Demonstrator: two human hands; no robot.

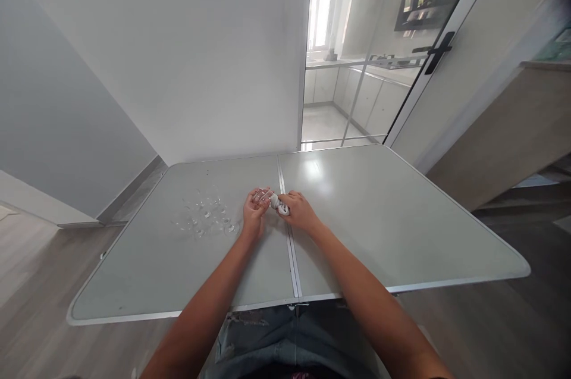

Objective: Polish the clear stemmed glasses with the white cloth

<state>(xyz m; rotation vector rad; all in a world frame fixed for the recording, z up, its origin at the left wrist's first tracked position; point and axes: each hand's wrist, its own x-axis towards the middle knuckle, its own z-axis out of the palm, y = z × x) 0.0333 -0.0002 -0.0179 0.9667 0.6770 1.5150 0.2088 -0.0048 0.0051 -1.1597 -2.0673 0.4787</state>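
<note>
Near the table's centre seam, my left hand (255,212) is closed around a clear see-through glass (262,194); its full shape is hard to make out. My right hand (300,209) grips a bunched white cloth (281,205), which meets the right end of the clear glass. Both hands are close together just above the tabletop. To the left of my left hand, several clear pieces of glassware (207,212) lie in a loose cluster. They are too transparent to tell apart well.
The pale folding table (379,224) has a metal rim and a seam (292,260) across its middle. A white wall (214,58) stands behind it. At the back right is a glass door (348,93) with a black handle (439,53).
</note>
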